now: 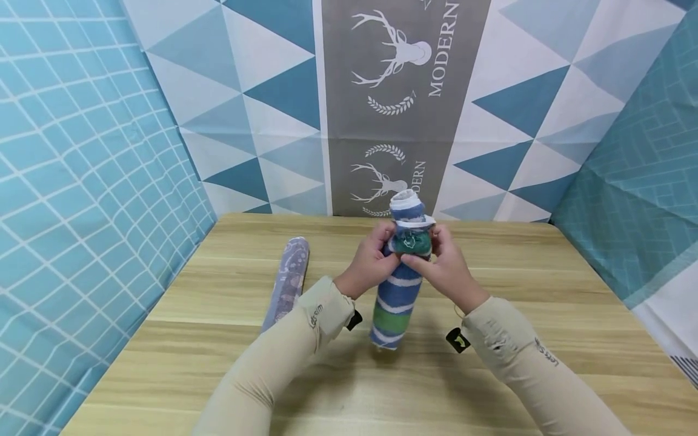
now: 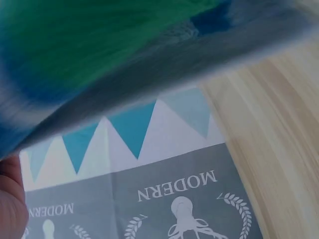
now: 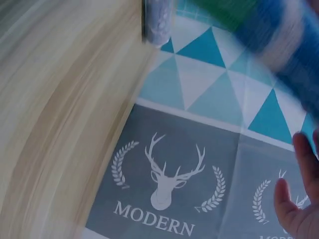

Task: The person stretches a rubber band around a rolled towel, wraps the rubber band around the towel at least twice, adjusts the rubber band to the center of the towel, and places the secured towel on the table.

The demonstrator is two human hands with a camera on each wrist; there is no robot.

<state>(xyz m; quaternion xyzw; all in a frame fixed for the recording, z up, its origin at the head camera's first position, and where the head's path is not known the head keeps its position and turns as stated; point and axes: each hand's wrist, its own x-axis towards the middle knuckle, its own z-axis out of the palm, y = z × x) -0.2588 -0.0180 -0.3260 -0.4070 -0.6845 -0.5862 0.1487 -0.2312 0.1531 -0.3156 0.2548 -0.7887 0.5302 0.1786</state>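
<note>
A rolled towel [image 1: 397, 297] with blue, green and white stripes is held off the table, its long side slanting up and away. Both hands grip it near the upper end, thumbs towards each other across the front. My left hand [image 1: 372, 261] is on its left side, my right hand [image 1: 446, 266] on its right. A white edge band wraps around the roll just above the fingers. In the left wrist view the towel [image 2: 89, 45] is blurred and fills the top; in the right wrist view, part of the right hand [image 3: 301, 199] shows below it.
A second roll, greyish lavender with a pale pattern [image 1: 289, 275], lies on the wooden table [image 1: 218, 345] to the left, partly behind the left sleeve. Patterned cloth [image 1: 262, 121] hangs behind the table, with blue gridded cloth [image 1: 82, 151] on the left.
</note>
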